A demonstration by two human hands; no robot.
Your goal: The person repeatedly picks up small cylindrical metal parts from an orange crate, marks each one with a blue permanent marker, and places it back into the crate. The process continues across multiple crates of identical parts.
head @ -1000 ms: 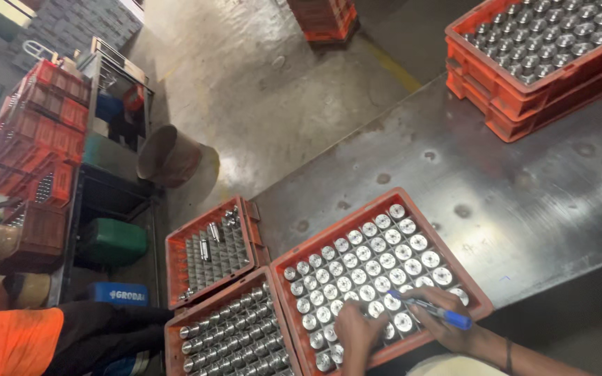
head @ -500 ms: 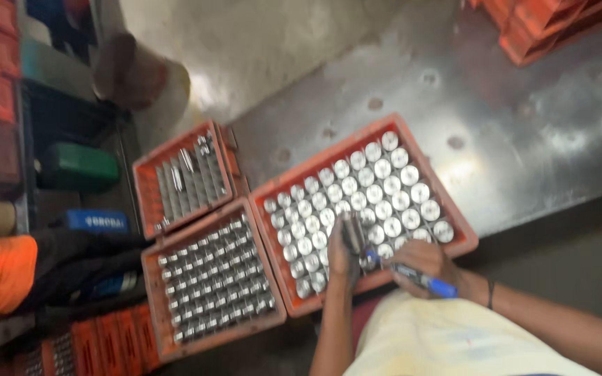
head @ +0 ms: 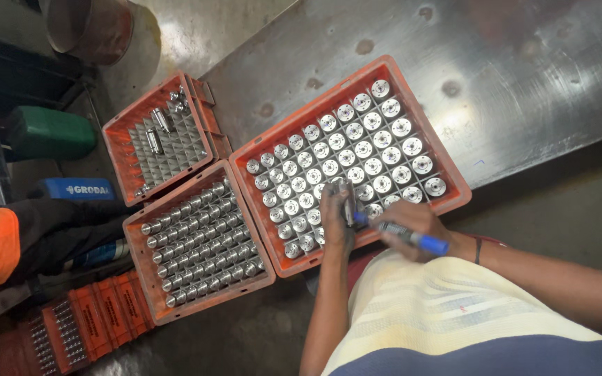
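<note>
The grey metal desk (head: 524, 104), scuffed and spotted with dark stains, runs out of view at the top and right. On its near edge sits an orange plastic crate (head: 454, 182) with a grid of cells, most of them filled by upright round metal cylinders showing shiny ringed tops. Left of it, off the desk, a second orange crate (head: 141, 278) holds cylinders lying tilted in tight rows, and a third orange crate (head: 116, 150) behind it is mostly bare grid with a few loose metal parts; what carries these two is hidden. A rusty round bucket (head: 92, 28) is cut off at the top edge, and a green canister (head: 47, 132) lies half in shadow.

The left hand (head: 334, 219) rests over the near cells of the first crate, its fingers (head: 329, 198) closed around one metal cylinder (head: 348, 202), only partly visible. The right hand (head: 412, 226) grips a blue marker (head: 412, 239), its tip end touching that cylinder; the tip itself is hard to make out.
</note>
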